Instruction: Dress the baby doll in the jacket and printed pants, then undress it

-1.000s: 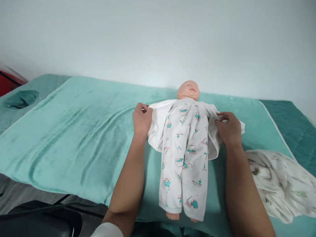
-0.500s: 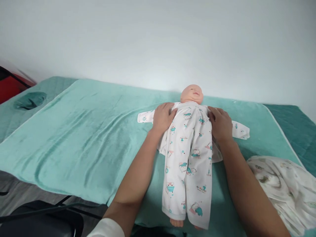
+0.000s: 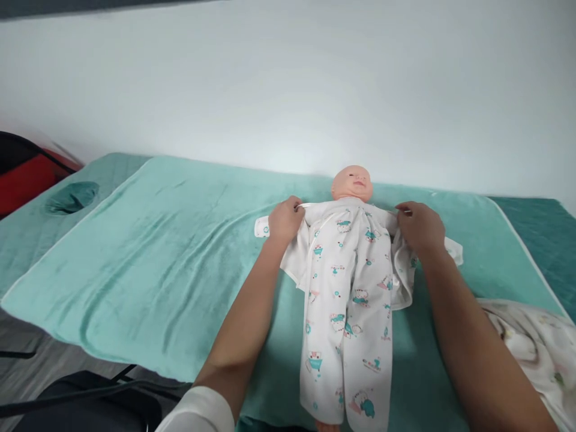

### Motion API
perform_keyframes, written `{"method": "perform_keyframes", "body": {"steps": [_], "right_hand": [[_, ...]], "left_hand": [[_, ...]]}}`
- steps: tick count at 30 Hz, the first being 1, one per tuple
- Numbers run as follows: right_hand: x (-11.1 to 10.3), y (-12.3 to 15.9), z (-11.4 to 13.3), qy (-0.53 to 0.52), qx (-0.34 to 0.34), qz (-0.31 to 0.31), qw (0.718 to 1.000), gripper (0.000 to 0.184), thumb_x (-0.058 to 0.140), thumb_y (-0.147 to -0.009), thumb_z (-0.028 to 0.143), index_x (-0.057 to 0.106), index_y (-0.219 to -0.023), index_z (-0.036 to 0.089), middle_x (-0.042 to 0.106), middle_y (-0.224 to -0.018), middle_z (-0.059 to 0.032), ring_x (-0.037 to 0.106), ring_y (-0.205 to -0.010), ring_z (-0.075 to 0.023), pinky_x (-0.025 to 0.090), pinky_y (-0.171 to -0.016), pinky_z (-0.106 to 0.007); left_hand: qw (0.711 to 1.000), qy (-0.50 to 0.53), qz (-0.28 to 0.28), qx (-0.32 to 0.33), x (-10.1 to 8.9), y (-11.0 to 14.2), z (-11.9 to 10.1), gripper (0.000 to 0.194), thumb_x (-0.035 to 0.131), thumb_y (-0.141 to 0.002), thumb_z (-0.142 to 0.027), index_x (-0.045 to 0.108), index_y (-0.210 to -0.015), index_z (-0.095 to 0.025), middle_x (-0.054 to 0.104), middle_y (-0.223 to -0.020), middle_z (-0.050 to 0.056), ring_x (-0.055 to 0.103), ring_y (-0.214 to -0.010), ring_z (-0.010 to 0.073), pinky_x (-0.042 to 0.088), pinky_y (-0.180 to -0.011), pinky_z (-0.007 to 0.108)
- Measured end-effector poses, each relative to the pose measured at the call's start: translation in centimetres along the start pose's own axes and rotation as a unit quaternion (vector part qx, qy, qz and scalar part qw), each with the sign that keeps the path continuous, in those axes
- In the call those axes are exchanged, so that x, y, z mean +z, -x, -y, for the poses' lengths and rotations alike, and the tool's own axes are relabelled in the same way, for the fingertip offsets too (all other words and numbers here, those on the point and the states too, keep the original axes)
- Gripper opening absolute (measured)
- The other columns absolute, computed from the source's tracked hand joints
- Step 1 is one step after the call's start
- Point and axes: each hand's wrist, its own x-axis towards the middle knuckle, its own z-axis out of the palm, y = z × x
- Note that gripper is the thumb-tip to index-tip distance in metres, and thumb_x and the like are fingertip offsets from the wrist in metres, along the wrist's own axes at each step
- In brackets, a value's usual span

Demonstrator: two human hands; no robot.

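A baby doll (image 3: 352, 183) lies on its back, its head by the wall and its legs toward me. White printed trousers (image 3: 346, 300) cover its legs and reach up to the chest. Its white shirt (image 3: 295, 261) is open at the front, the sides spread out left and right, sleeves stretched sideways. My left hand (image 3: 286, 221) pinches the shirt at the shoulder on the left. On the opposite side my right hand (image 3: 420, 227) is closed on the shirt edge near the other shoulder. One foot (image 3: 327, 427) shows below a trouser leg.
A green sheet (image 3: 135, 264) with wrinkles covers the massage table, whose face hole (image 3: 72, 198) is at the left end. Crumpled patterned cloth (image 3: 540, 342) lies at right. Behind stands a white wall (image 3: 288, 90); a black chair (image 3: 90, 402) is at lower left.
My hands have gone from lying over the doll's shoulders to gripping the shirt, and have moved slightly outward. The shirt's sides are spread wider. The view has tilted up a little.
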Motion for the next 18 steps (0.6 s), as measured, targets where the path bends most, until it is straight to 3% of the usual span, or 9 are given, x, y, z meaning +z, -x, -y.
{"method": "perform_keyframes", "body": {"steps": [2, 4, 5, 7, 10, 13, 18], "right_hand": [[-0.6, 0.7, 1.8, -0.011, -0.074, -0.069, 0.995, 0.037, 0.046, -0.088, 0.021, 0.072, -0.115, 0.02, 0.068, -0.125, -0.0128, 0.062, -0.113, -0.0306, 0.048, -0.094, -0.044], [-1.0, 1.1, 4.7, -0.057, -0.167, -0.094, 0.98, 0.036, 0.046, -0.088, 0.018, 0.07, -0.115, 0.019, 0.067, -0.123, -0.0134, 0.06, -0.116, -0.0297, 0.047, -0.097, -0.044], [-1.0, 1.2, 6.6, -0.086, -0.213, -0.073, 0.971, 0.034, 0.047, -0.089, 0.018, 0.068, -0.116, 0.019, 0.068, -0.122, -0.0131, 0.061, -0.115, -0.0283, 0.047, -0.098, -0.042], [-0.8, 1.3, 10.5, -0.099, -0.298, 0.052, 0.948, 0.032, 0.046, -0.092, 0.022, 0.066, -0.118, 0.021, 0.069, -0.121, -0.0111, 0.062, -0.113, -0.0257, 0.048, -0.096, -0.039], [0.3, 1.2, 15.5, 0.024, -0.353, 0.203, 0.913, 0.03, 0.048, -0.093, 0.027, 0.065, -0.115, 0.016, 0.067, -0.12, -0.0147, 0.061, -0.112, -0.0292, 0.048, -0.091, -0.039], [1.5, 0.9, 18.5, 0.142, -0.376, 0.255, 0.88, 0.03, 0.051, -0.09, 0.026, 0.064, -0.114, 0.012, 0.064, -0.12, -0.0195, 0.06, -0.111, -0.0338, 0.048, -0.086, -0.041], [2.3, 0.6, 20.0, 0.187, -0.357, 0.314, 0.86, 0.03, 0.053, -0.088, 0.023, 0.063, -0.115, 0.014, 0.068, -0.117, -0.0202, 0.066, -0.102, -0.0336, 0.05, -0.075, -0.04]], "left_hand": [[1.0, 0.019, -0.011, -0.003, 0.1, 0.5, 0.1, 0.025, 0.046, -0.092, -0.029, 0.066, -0.106, -0.03, 0.076, -0.109, -0.001, 0.069, -0.102, 0.021, 0.047, -0.078, 0.03], [1.0, 0.022, -0.012, -0.003, 0.0, 0.9, -0.1, 0.025, 0.046, -0.091, -0.028, 0.066, -0.106, -0.031, 0.076, -0.11, -0.002, 0.069, -0.103, 0.0213, 0.048, -0.08, 0.031], [1.0, 0.021, -0.009, 0.0, 0.0, 1.0, -0.1, 0.026, 0.047, -0.091, -0.027, 0.067, -0.107, -0.031, 0.076, -0.111, -0.002, 0.069, -0.103, 0.0215, 0.048, -0.081, 0.031], [1.0, 0.018, 0.0, 0.017, -0.2, 1.2, -0.2, 0.027, 0.047, -0.091, -0.027, 0.066, -0.11, -0.032, 0.076, -0.114, -0.001, 0.069, -0.104, 0.0222, 0.049, -0.083, 0.032], [0.999, -0.004, 0.005, 0.046, -0.5, 1.4, -0.2, 0.03, 0.048, -0.091, -0.027, 0.065, -0.116, -0.03, 0.075, -0.118, 0.002, 0.068, -0.106, 0.025, 0.049, -0.086, 0.036], [0.998, -0.033, 0.008, 0.046, -0.6, 1.5, -0.2, 0.03, 0.048, -0.093, -0.027, 0.064, -0.117, -0.028, 0.074, -0.117, 0.005, 0.068, -0.106, 0.0267, 0.049, -0.089, 0.039], [0.997, -0.067, 0.015, 0.041, -0.5, 1.5, -0.6, 0.024, 0.047, -0.093, -0.025, 0.065, -0.111, -0.026, 0.074, -0.113, 0.007, 0.068, -0.104, 0.0274, 0.048, -0.088, 0.04]]}}
